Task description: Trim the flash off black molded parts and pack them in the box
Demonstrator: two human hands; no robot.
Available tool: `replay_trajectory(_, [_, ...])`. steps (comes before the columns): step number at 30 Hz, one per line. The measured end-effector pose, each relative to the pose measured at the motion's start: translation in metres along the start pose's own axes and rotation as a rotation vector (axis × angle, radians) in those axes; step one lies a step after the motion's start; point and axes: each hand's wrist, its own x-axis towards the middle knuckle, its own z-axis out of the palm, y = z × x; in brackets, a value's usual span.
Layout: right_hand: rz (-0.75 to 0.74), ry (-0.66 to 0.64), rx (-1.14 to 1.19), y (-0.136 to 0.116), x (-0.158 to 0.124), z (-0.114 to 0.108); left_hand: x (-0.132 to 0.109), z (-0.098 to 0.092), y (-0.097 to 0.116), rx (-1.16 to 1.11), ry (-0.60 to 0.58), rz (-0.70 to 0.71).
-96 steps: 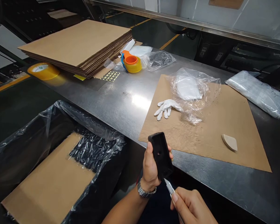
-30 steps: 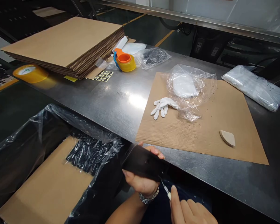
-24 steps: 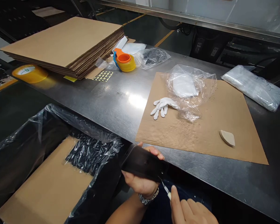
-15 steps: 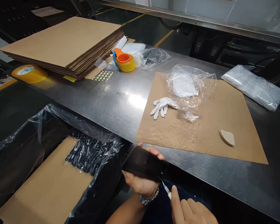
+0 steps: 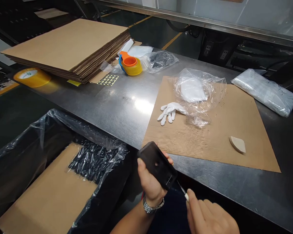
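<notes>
My left hand (image 5: pixel 150 185), with a metal-band watch on its wrist, is closed around a black rectangular plastic case (image 5: pixel 158 164) that has a small round hole and a slot near its lower end. The case is tilted in front of the table edge. In my right hand (image 5: pixel 207 214) is a thin-bladed craft knife (image 5: pixel 186 195), pinched near its pale handle. The blade tip points at the lower right edge of the case; whether it touches cannot be made out.
On the metal table (image 5: pixel 107 107) lies a cardboard sheet (image 5: pixel 210 143) with a white glove (image 5: pixel 172 112), clear plastic bag (image 5: pixel 215 87) and beige wedge block (image 5: pixel 237 144). Stacked cardboard (image 5: pixel 68 42) and a tape dispenser (image 5: pixel 131 65) stand behind. A lined bin (image 5: pixel 44 126) is at left.
The black case has been turned in my left hand, so its face with the hole and slot now shows. My right hand with the knife has shifted slightly right.
</notes>
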Motion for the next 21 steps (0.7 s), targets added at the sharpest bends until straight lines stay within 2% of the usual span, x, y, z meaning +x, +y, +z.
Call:
replay_trajectory(2, [0.069,-0.015,0.095,0.008,-0.001,0.001,0.002,0.000,0.001,-0.006,0.002,-0.081])
replay_trajectory(5, [0.169,-0.121,0.285,0.017,-0.003,0.002,0.005,0.001,0.004,-0.002,0.006,-0.249])
replay_trajectory(9, [0.164,-0.177,0.423,0.022,-0.009,0.007,0.008,0.001,0.005,0.017,0.009,-0.439])
replay_trajectory(12, [0.109,-0.154,0.316,0.023,-0.013,0.009,0.009,0.000,0.005,0.015,-0.009,-0.505])
replay_trajectory(15, [0.081,-0.157,0.177,0.022,-0.014,0.008,0.008,-0.001,0.006,0.020,-0.024,-0.514])
replay_trajectory(21, [0.032,-0.178,0.108,0.024,-0.012,0.002,0.006,0.000,0.007,0.037,-0.057,-0.513])
